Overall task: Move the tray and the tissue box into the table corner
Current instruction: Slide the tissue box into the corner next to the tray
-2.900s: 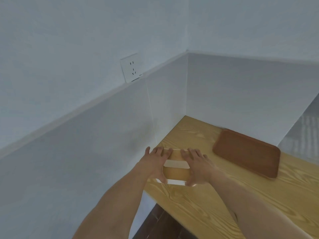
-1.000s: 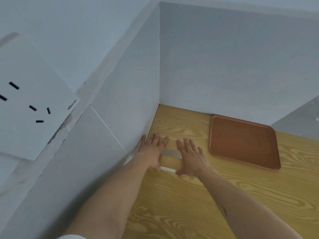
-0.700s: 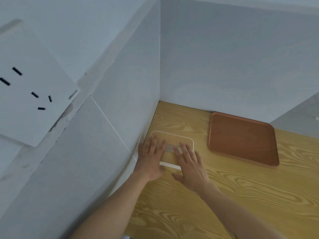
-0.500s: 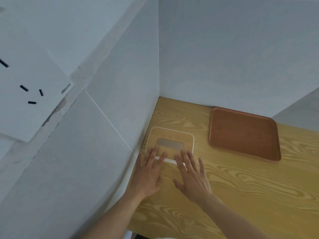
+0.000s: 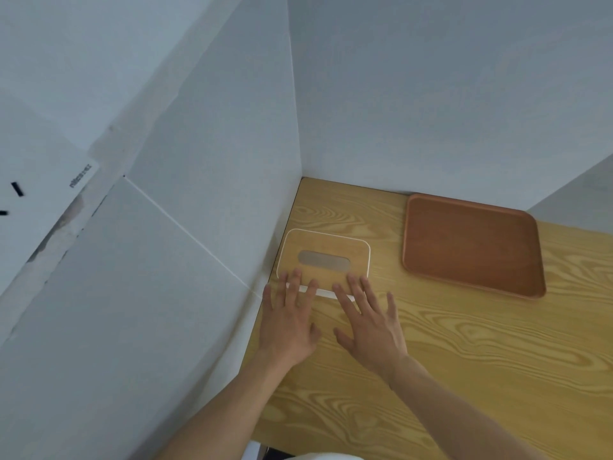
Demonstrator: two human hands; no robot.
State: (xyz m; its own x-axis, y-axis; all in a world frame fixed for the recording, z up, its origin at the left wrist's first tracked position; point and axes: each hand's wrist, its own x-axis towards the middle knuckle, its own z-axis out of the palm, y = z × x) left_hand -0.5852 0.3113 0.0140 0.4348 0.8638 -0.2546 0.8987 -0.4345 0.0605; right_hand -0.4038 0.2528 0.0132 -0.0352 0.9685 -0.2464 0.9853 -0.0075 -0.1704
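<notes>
The tissue box (image 5: 323, 250), white with a wooden lid and a grey oval slot, stands against the left wall, a short way in front of the table corner. My left hand (image 5: 288, 317) and my right hand (image 5: 368, 320) lie flat with fingers spread at its near edge, fingertips resting on the lid's front rim. Neither hand grips anything. The brown wooden tray (image 5: 471, 244) lies flat against the back wall, to the right of the box, with a strip of bare table between them.
The wooden table (image 5: 464, 360) meets white walls on the left and at the back; the corner (image 5: 300, 180) lies beyond the box. A white wall socket (image 5: 30, 194) sits on the left wall. The table's near edge shows at the bottom.
The tissue box slid away from me along the left wall toward the corner. Both hands, which covered its lid, have drawn back to its near edge. The tray has not moved.
</notes>
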